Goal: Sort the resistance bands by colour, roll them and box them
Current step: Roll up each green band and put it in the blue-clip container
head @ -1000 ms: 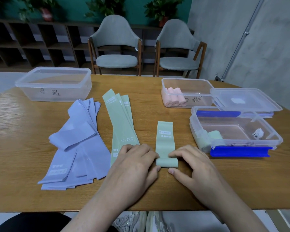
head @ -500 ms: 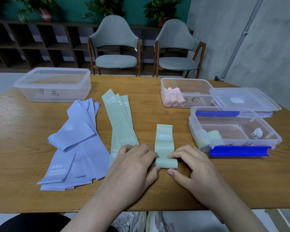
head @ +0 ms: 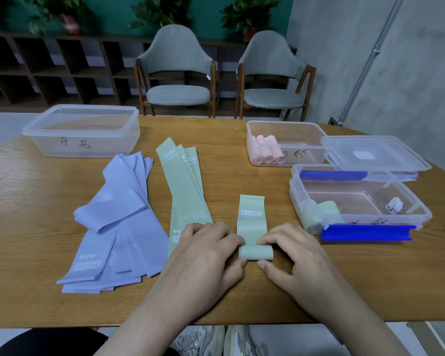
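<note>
A green resistance band (head: 252,222) lies on the wooden table (head: 36,299), its near end rolled into a short tube. My left hand (head: 206,255) pinches the roll's left end, and my right hand (head: 290,250) pinches its right end. A stack of flat green bands (head: 184,183) lies just left of it. Further left is a pile of purple bands (head: 116,219). Green rolls (head: 319,214) sit in the blue-clipped box (head: 370,229). Pink rolls (head: 266,150) sit in a clear box (head: 306,129) behind it.
An empty clear box (head: 82,129) with writing stands at the back left. A lid (head: 375,155) rests at the back right, overlapping the blue-clipped box. Two grey chairs (head: 177,70) stand beyond the table's far edge.
The roll has grown slightly as both hands turned it away from me, and the flat part of the band is a little shorter.
</note>
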A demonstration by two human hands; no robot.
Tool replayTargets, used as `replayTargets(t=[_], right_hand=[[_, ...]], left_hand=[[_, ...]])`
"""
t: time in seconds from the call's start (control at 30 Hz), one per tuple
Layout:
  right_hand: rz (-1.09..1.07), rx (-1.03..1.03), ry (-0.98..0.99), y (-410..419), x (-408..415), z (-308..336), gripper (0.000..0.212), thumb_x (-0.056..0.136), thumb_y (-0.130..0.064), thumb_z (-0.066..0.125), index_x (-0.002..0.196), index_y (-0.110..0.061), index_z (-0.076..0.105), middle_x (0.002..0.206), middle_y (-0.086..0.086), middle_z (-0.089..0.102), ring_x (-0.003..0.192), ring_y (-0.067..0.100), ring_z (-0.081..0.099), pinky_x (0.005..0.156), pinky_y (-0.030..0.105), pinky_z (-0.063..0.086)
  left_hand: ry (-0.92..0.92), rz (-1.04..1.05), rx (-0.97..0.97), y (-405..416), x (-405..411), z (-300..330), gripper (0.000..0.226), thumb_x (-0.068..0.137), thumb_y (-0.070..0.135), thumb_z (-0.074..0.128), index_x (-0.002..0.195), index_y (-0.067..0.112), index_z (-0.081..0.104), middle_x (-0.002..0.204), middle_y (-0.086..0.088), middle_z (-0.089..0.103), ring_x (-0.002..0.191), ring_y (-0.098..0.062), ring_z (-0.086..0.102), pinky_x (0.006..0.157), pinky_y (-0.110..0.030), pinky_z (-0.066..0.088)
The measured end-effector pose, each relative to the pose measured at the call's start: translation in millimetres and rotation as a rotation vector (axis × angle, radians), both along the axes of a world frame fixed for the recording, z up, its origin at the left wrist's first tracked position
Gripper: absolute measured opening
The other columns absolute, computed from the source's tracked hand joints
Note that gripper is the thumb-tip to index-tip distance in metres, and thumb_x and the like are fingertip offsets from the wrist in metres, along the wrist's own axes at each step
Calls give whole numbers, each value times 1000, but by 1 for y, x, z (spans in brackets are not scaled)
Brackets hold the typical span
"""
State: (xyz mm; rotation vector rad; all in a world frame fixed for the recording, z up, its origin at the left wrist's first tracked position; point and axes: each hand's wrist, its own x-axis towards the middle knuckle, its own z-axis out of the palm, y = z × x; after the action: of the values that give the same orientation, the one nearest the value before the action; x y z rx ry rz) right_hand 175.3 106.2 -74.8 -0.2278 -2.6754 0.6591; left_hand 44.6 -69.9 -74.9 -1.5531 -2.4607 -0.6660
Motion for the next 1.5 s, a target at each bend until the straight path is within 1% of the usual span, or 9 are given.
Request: replayTargets(t=[0.13, 0.27, 0.5, 0.7, 0.87, 1.13, 1.23, 1.33, 1.5], right_hand=[[-3, -3, 17, 0, 0, -1, 25, 86, -51, 54, 105, -37, 63, 106, -27, 50, 107, -2, 49, 92, 32, 45], [-16, -7, 14, -1, 1, 0, 31, 87, -54, 52, 107, -36, 66, 106, -27, 50, 108, -2, 49, 92, 29, 44], [-1, 4, 3, 0, 1, 1, 28, 85, -52, 54, 106, -36, 63, 106, -25, 51, 107, 1, 51, 91, 34, 46], [-5, -1, 3, -1, 1, 1, 32, 86, -53, 52, 107, -34, 67, 105, -25, 50, 107, 1, 50, 92, 31, 44], [0, -9, 10, -1, 1, 1, 28, 84, -51, 58, 106, -35, 63, 107, -25, 52, 107, 2, 52, 92, 33, 46], [-14, -12, 8, -1, 1, 1, 32, 87, -54, 52, 108, -33, 67, 106, -25, 51, 107, 2, 51, 93, 33, 45], [-20, -26, 3, -1, 1, 2, 35, 85, -55, 54, 111, -34, 66, 108, -25, 52, 109, 3, 52, 95, 33, 45], [-9, -10, 0, -1, 0, 1, 32, 83, -53, 57, 109, -35, 64, 107, -25, 51, 108, 2, 51, 93, 34, 46], [-17, -8, -5, -1, 1, 1, 34, 85, -55, 53, 108, -35, 67, 105, -26, 50, 107, 1, 49, 92, 26, 42]], left_hand=[[-3, -2, -1, -1, 1, 1, 28, 90, 51, 52, 113, 36, 60, 107, 19, 57, 100, -5, 54, 98, -30, 32], [-6, -9, -6, -1, 0, 1, 24, 91, 49, 52, 110, 37, 58, 105, 20, 56, 99, -5, 54, 97, -30, 32], [-6, -7, -8, 0, 1, 1, 27, 94, 49, 47, 111, 35, 62, 104, 19, 55, 98, -5, 55, 97, -29, 32], [-8, -11, 0, -1, 1, 2, 23, 91, 50, 51, 107, 36, 56, 104, 20, 54, 97, -5, 54, 96, -31, 33], [-9, -4, -6, 0, 0, 0, 23, 94, 48, 48, 109, 36, 60, 104, 19, 55, 97, -5, 55, 96, -31, 33], [-15, -6, -13, -1, 0, 1, 24, 91, 50, 50, 110, 36, 57, 105, 20, 55, 99, -5, 54, 96, -30, 33], [-16, -1, -16, -1, 0, 0, 23, 92, 49, 50, 110, 36, 58, 105, 19, 55, 99, -5, 54, 96, -29, 33], [-17, -4, -19, -1, 1, 0, 24, 93, 50, 49, 109, 36, 60, 104, 19, 54, 99, -6, 54, 97, -30, 33], [-10, -1, -30, -1, 1, 2, 30, 89, 53, 52, 112, 36, 59, 106, 19, 56, 100, -6, 55, 97, -31, 33]])
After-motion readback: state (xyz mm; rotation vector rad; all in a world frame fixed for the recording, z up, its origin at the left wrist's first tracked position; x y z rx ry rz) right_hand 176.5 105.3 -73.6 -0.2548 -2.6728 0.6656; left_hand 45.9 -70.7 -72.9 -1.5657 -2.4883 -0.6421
